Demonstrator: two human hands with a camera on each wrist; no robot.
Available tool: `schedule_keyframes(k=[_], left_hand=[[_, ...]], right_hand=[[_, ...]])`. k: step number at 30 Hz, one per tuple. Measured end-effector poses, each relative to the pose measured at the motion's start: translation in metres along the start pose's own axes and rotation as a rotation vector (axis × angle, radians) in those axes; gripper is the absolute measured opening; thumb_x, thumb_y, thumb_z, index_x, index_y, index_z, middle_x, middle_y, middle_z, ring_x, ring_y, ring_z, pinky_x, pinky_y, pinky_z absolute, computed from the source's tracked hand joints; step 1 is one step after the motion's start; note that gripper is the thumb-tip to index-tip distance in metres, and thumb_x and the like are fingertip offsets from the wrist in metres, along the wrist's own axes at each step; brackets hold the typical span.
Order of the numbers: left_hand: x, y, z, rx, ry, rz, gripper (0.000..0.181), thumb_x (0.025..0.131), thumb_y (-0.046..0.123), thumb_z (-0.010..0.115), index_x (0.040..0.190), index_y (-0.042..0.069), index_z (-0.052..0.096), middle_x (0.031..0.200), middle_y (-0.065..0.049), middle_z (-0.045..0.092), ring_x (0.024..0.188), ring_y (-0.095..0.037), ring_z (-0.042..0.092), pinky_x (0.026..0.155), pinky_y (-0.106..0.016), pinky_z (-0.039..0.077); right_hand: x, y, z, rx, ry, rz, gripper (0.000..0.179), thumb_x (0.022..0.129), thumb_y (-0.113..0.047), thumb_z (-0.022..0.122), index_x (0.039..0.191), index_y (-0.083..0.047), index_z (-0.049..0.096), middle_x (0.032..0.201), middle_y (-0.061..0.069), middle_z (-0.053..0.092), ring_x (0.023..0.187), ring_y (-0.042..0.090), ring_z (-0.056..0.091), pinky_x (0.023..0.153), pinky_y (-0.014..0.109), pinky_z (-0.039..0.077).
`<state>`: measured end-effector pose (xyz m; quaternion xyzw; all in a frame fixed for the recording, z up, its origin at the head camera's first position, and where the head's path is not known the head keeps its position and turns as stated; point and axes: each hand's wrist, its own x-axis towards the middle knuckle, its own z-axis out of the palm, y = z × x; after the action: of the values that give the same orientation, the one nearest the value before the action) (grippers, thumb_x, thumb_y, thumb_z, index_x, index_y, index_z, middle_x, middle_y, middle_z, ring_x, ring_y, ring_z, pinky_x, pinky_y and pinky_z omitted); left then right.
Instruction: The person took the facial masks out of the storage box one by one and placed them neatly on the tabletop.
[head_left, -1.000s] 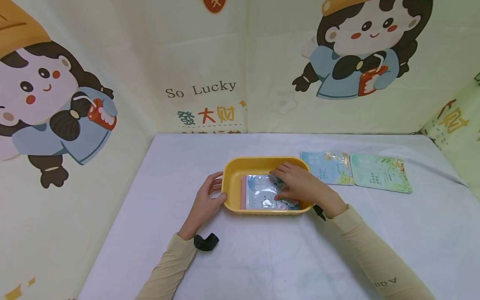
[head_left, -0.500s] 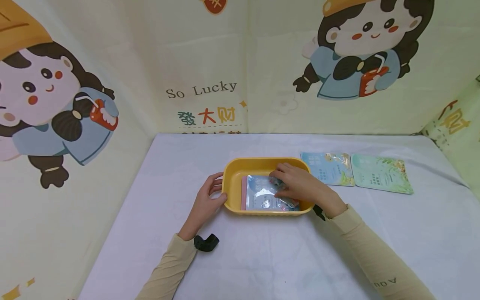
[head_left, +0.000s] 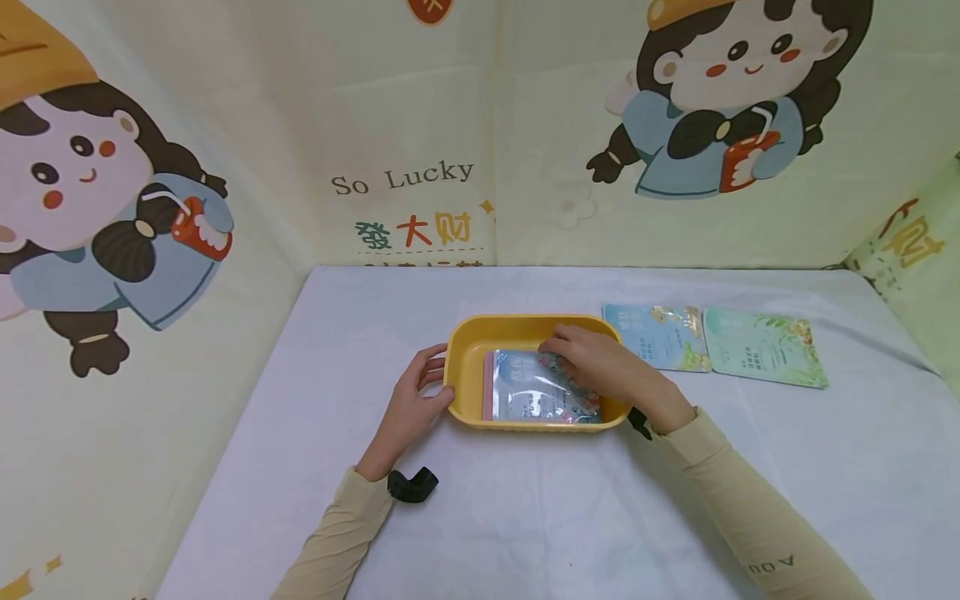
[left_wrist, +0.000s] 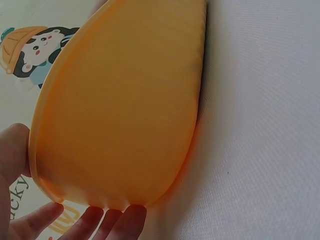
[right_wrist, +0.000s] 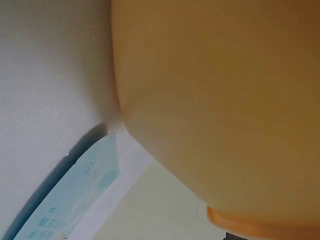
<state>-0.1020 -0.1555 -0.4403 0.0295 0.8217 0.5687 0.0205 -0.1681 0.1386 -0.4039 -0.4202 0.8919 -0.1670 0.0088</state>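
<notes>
Well, the silver packet (head_left: 528, 392) lies flat in the tray (head_left: 467, 367), shiny and pale blue, towards the right of the floor, with a pink strip (head_left: 487, 387) showing along its left edge. Its right end carries a darker flowery print, partly hidden by the right hand (head_left: 611, 367), which reaches in over the tray's right side. Those fingers bend down over the packet, thumb out of sight; whether they pinch anything I cannot tell. The left hand (head_left: 411, 404) holds the tray's left end, thumb at the rim and fingertips against the outer wall, as the left wrist view shows too. So the hands are well apart, one at each end.

The tray is yellow, oblong with rounded corners, and sits on the desk (head_left: 487, 517), which has a white cover. Behind its right end lies a blue packet (head_left: 663, 337), partly hidden by the right hand, and just beside that, further right, a green packet (head_left: 765, 346). Both sleeves (head_left: 337, 529) are beige, and a black piece (head_left: 412, 485) shows at each wrist. At the back hangs a cream curtain (head_left: 540, 108) with cartoon figures and "So Lucky" printed on it
</notes>
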Motion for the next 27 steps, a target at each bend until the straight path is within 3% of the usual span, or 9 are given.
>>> schedule_keyframes(k=[7, 17, 27], left_hand=[[0.0, 0.001, 0.001, 0.002, 0.02, 0.004, 0.055, 0.08, 0.009, 0.06, 0.131, 0.024, 0.045, 0.12, -0.002, 0.054, 0.106, -0.018, 0.055, 0.079, -0.03, 0.053], [0.0, 0.002, 0.001, 0.012, 0.021, -0.005, 0.055, 0.08, 0.008, 0.06, 0.13, 0.025, 0.046, 0.119, 0.0, 0.054, 0.106, -0.017, 0.054, 0.079, -0.03, 0.053], [-0.001, 0.0, 0.0, 0.0, 0.004, 0.008, 0.055, 0.08, 0.009, 0.06, 0.13, 0.026, 0.045, 0.12, 0.001, 0.054, 0.106, -0.016, 0.054, 0.081, -0.029, 0.052]], right_hand=[[0.0, 0.001, -0.01, 0.134, -0.014, 0.076, 0.025, 0.085, -0.005, 0.062, 0.109, -0.013, 0.063, 0.1, -0.003, 0.057, 0.088, 0.011, 0.052, 0.085, 0.03, 0.05], [-0.003, 0.011, -0.023, 0.331, -0.027, 0.038, 0.025, 0.089, -0.006, 0.057, 0.114, -0.011, 0.06, 0.104, -0.003, 0.059, 0.09, 0.01, 0.053, 0.08, 0.028, 0.049], [-0.004, 0.008, -0.033, 0.354, -0.043, 0.026, 0.026, 0.089, -0.001, 0.054, 0.112, -0.012, 0.062, 0.106, -0.002, 0.059, 0.089, 0.01, 0.053, 0.079, 0.028, 0.049]])
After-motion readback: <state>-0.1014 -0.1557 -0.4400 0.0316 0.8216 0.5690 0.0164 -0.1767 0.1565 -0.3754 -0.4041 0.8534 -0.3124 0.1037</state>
